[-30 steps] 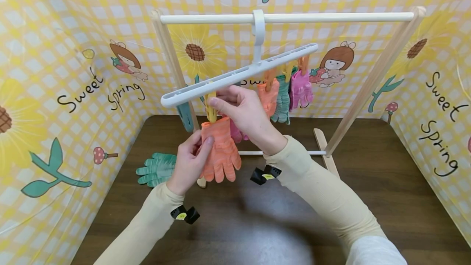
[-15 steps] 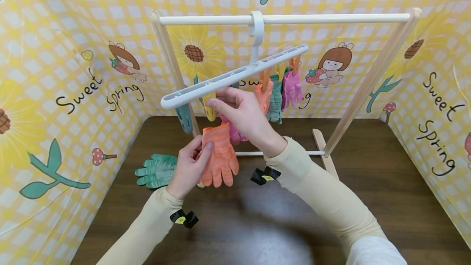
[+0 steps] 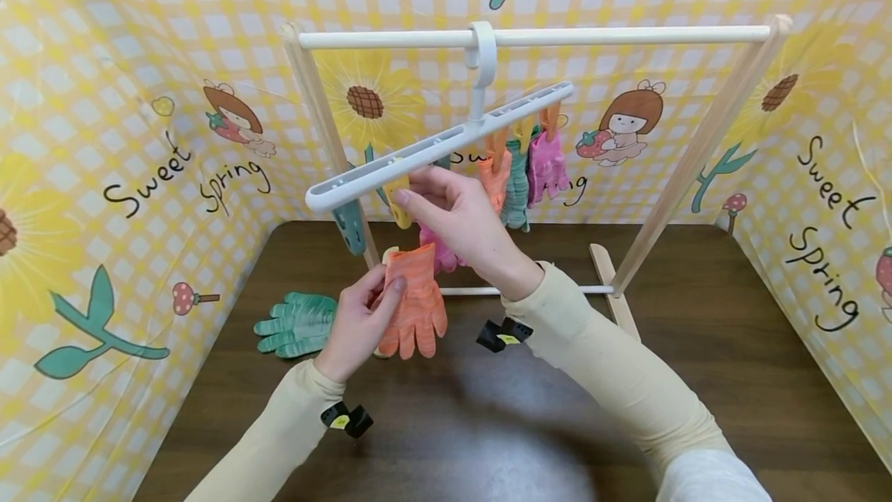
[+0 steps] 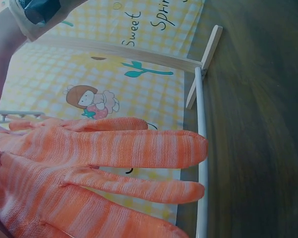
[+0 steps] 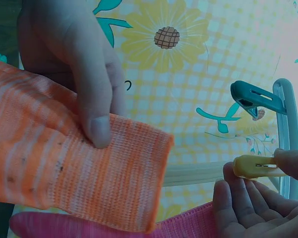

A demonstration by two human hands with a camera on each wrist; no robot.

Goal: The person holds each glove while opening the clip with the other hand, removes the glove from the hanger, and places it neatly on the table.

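In the head view my left hand (image 3: 354, 324) pinches an orange striped glove (image 3: 416, 304) near its cuff, thumb in front, glove fingers hanging down. My right hand (image 3: 460, 215) grips a yellow clothespin (image 3: 399, 211) between thumb and fingers. That clothespin sits on a pale grey hanger (image 3: 446, 149), which tilts down to the left. In the right wrist view a gap separates the glove's cuff (image 5: 144, 173) from the yellow clothespin (image 5: 246, 167). A pink glove (image 3: 446, 256) hangs behind my right hand, its top hidden. The left wrist view shows the orange glove's fingers (image 4: 154, 148) close up.
The hanger hooks over a white rod (image 3: 613, 36) on a wooden rack. At its left end is a teal clothespin (image 3: 350, 229). Further right hang orange (image 3: 493, 180), green (image 3: 517, 188) and pink (image 3: 548, 167) gloves. A green glove (image 3: 298, 324) lies on the dark table (image 3: 460, 440).
The orange glove in my left hand has moved down, away from the yellow clothespin that its cuff was close under. My right hand stays on the clothespin. The hanger's right end has shifted left.
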